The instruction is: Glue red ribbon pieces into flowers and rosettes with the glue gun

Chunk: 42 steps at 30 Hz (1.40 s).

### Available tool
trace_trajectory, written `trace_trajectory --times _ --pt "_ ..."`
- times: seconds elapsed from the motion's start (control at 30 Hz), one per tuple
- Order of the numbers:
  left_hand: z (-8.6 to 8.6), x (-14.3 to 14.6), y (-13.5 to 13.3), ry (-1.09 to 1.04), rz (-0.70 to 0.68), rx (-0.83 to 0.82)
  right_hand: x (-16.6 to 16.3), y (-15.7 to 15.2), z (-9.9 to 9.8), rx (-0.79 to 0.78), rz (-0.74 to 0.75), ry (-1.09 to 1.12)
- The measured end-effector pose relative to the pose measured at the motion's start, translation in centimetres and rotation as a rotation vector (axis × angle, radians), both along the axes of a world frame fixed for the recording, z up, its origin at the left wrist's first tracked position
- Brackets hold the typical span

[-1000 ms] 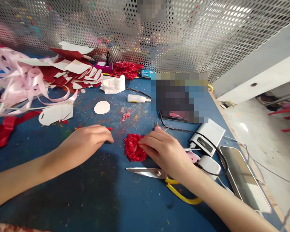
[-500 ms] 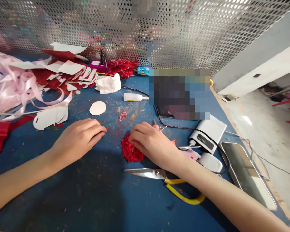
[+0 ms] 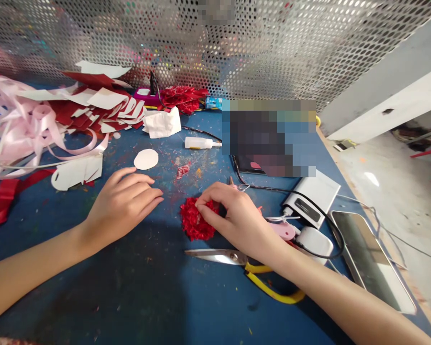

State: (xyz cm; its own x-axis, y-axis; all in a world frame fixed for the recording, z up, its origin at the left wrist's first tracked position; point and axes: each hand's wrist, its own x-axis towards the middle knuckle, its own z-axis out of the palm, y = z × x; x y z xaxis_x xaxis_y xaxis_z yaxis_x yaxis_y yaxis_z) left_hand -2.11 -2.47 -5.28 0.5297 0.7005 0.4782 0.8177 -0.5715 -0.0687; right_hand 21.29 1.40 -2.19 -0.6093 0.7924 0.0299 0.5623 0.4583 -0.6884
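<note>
A stained blue worktop (image 3: 215, 306) is meeting a perforated metal screen (image 3: 294, 57); pale floor (image 3: 373, 163) is showing at right. The red rosette (image 3: 191, 221) is lying there under the right hand (image 3: 237, 218), whose grip I cannot tell; the left hand (image 3: 124, 206) is holding nothing.

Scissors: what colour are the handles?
Handles are yellow, seen best in the head view.

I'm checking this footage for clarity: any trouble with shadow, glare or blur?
Head view: a broad shadow darkens the near left of the blue table; head view: the phone shows a pale reflection; head view: coarse pixel blocks mask part of the far right of the table; head view: shapes behind the perforated screen look indistinct, while the red rosette is clearer.
</note>
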Motion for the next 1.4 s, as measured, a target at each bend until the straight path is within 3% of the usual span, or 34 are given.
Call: trace_trajectory --times 0.13,0.3,0.5,0.63,0.87,1.13,1.4 --pt "0.1 0.3 -0.3 -0.014 -0.019 0.062 0.0 -0.1 0.3 -0.188 -0.087 0.040" --pt "0.0 0.9 -0.4 -0.079 -0.006 0.000 0.1 -0.2 0.2 -0.497 -0.097 0.192" --pt "0.5 2.1 -1.6 -0.480 -0.130 -0.249 -0.4 -0.9 0.7 -0.699 -0.159 0.311" --pt "0.9 3.0 -2.5 -0.594 -0.214 -0.222 -0.8 -1.7 0.9 -0.796 -0.183 0.387" --pt "0.8 3.3 -2.9 -0.769 -0.205 -0.295 -1.2 -2.3 1.2 -0.835 -0.183 0.414" --pt "0.3 2.6 -2.6 -0.963 -0.010 -0.516 -1.0 -1.7 1.3 -0.771 -0.252 0.422" --pt "1.2 1.8 -1.4 -0.715 0.009 -0.510 -0.8 -1.5 1.5 -0.729 -0.269 0.409"
